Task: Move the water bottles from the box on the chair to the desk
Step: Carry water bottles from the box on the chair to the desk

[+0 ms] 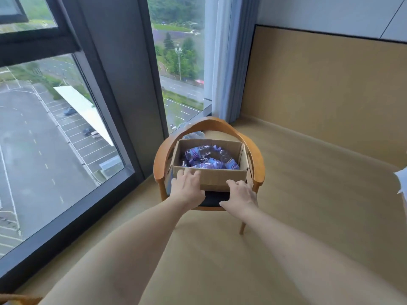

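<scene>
An open cardboard box [220, 177] sits on the dark seat of a round wooden armchair [256, 155]. Inside it lie several clear water bottles [209, 158] with purple labels, on their sides. My left hand [187, 187] reaches over the box's near left corner, fingers spread and straight, tips at the rim. In front of the box's near right side my right hand [241, 194] hovers low, with relaxed fingers that hold nothing. The desk is out of view.
A floor-to-ceiling window [66, 128] runs along the left, with a dark frame post behind the chair. A pale blue curtain [229, 58] hangs in the corner. A tan wall panel [330, 95] lines the right. Wood floor lies around the chair. Crumpled clear plastic [193, 135] lies behind the box.
</scene>
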Motion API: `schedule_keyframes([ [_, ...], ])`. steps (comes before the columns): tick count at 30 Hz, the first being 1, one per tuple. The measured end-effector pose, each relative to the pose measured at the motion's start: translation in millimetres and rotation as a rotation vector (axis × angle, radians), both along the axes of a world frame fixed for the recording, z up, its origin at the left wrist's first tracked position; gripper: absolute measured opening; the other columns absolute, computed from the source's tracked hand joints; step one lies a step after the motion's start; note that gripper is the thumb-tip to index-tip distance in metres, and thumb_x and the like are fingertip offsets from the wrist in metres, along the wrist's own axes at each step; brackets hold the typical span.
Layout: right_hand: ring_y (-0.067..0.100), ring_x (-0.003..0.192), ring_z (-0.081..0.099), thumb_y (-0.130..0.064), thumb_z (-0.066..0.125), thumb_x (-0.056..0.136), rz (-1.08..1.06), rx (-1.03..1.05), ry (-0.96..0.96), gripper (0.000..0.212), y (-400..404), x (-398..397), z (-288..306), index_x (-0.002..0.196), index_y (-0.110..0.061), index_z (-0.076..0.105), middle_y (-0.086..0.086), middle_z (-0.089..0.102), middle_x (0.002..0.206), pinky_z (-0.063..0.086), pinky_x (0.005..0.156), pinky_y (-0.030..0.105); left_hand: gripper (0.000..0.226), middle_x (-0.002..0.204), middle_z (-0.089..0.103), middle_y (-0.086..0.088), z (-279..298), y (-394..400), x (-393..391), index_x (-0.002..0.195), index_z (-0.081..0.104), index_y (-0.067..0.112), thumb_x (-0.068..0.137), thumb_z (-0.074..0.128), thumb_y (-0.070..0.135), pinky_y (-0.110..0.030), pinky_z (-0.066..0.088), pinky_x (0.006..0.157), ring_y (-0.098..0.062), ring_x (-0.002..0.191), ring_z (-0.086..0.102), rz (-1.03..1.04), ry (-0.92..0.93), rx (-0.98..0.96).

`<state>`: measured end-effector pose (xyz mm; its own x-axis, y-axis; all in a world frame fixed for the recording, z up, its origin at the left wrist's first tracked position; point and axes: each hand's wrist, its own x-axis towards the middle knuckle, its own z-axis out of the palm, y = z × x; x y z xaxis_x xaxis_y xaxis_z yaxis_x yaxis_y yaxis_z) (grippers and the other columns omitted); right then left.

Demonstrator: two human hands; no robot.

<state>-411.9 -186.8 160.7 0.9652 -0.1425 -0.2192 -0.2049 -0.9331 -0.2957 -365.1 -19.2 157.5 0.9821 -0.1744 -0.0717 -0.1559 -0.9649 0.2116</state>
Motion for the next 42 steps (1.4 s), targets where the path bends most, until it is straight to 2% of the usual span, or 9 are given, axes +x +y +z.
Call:
schedule_keyframes([
  [3,0.03,0.13,0.044,-0.04,0.072,0.089,-0.049,0.019,0.027,0.067,-1.6,40.0,-14.3,0.147,-0.024,0.043,0.009,0.05,0.14,0.042,0.103,0.042,0.056,0.144,0.046,-0.01,-15.0,0.6,38.3,0.143,0.048,0.021,0.09,0.064,0.033,-0.049,0.046,0.1,-0.033,0.132,0.041,-0.033,0.038,0.0],
  [8,0.031,0.128,0.045,-0.045,0.072,0.085,-0.065,0.022,0.069,0.066,-12.0,110.1,-48.7,0.143,-0.026,0.046,0.008,0.051,0.137,0.042,0.106,0.043,0.042,0.131,0.049,-0.009,-43.2,-3.8,106.9,0.129,0.052,0.021,0.089,0.062,0.029,-0.048,0.045,0.095,-0.033,0.126,0.042,0.029,0.095,-0.045],
  [15,0.031,0.127,0.046,-0.047,0.071,0.086,-0.061,0.049,0.162,0.06,-46.2,229.8,-104.5,0.136,-0.024,0.049,0.008,0.053,0.132,0.046,0.097,0.041,0.045,0.132,0.046,-0.008,-89.4,-24.0,208.6,0.133,0.051,0.02,0.091,0.061,0.033,-0.048,0.044,0.099,-0.033,0.127,0.04,0.071,0.22,0.004],
  [20,0.034,0.129,0.045,-0.046,0.071,0.086,-0.073,0.107,0.264,0.062,-70.9,308.3,-132.5,0.139,-0.023,0.049,0.011,0.052,0.132,0.046,0.098,0.043,0.055,0.138,0.046,-0.007,-108.6,-40.2,275.7,0.14,0.047,0.022,0.09,0.067,0.031,-0.048,0.046,0.101,-0.031,0.13,0.04,0.119,0.347,0.019],
  [24,0.037,0.129,0.045,-0.043,0.072,0.085,-0.126,0.168,0.345,0.061,-77.7,343.5,-159.6,0.137,-0.02,0.051,0.015,0.054,0.131,0.047,0.101,0.045,0.062,0.14,0.046,-0.007,-132.3,-46.1,307.8,0.146,0.044,0.021,0.087,0.062,0.021,-0.048,0.047,0.101,-0.032,0.131,0.039,0.143,0.447,0.007],
  [27,0.038,0.127,0.047,-0.044,0.072,0.083,-0.132,0.166,0.417,0.059,-77.8,347.9,-180.0,0.133,-0.02,0.053,0.014,0.056,0.127,0.047,0.101,0.045,0.068,0.141,0.046,-0.008,-148.6,-49.0,319.7,0.151,0.041,0.021,0.086,0.06,0.017,-0.047,0.048,0.1,-0.033,0.132,0.039,0.104,0.527,0.026],
  [32,0.038,0.128,0.049,-0.042,0.074,0.083,-0.174,0.172,0.492,0.061,-84.9,373.1,-203.0,0.136,-0.02,0.052,0.013,0.056,0.13,0.047,0.098,0.042,0.066,0.142,0.049,-0.007,-174.2,-47.3,345.2,0.147,0.048,0.02,0.083,0.064,0.014,-0.046,0.048,0.102,-0.032,0.135,0.04,-0.036,0.618,0.056],
  [38,0.04,0.13,0.047,-0.036,0.074,0.085,-0.272,0.176,0.451,0.065,-92.3,407.2,-226.3,0.141,-0.015,0.048,0.018,0.053,0.135,0.042,0.105,0.044,0.07,0.144,0.052,-0.006,-206.7,-51.3,370.2,0.153,0.044,0.025,0.087,0.068,0.023,-0.046,0.045,0.108,-0.031,0.135,0.047,-0.256,0.795,0.135],
  [42,0.04,0.13,0.044,-0.031,0.074,0.085,-0.303,0.142,0.424,0.062,-88.7,420.9,-244.3,0.137,-0.011,0.048,0.02,0.05,0.137,0.04,0.105,0.044,0.071,0.141,0.052,-0.007,-219.6,-56.1,385.8,0.149,0.047,0.024,0.082,0.069,0.016,-0.042,0.049,0.103,-0.032,0.133,0.05,-0.35,0.885,0.139],
])
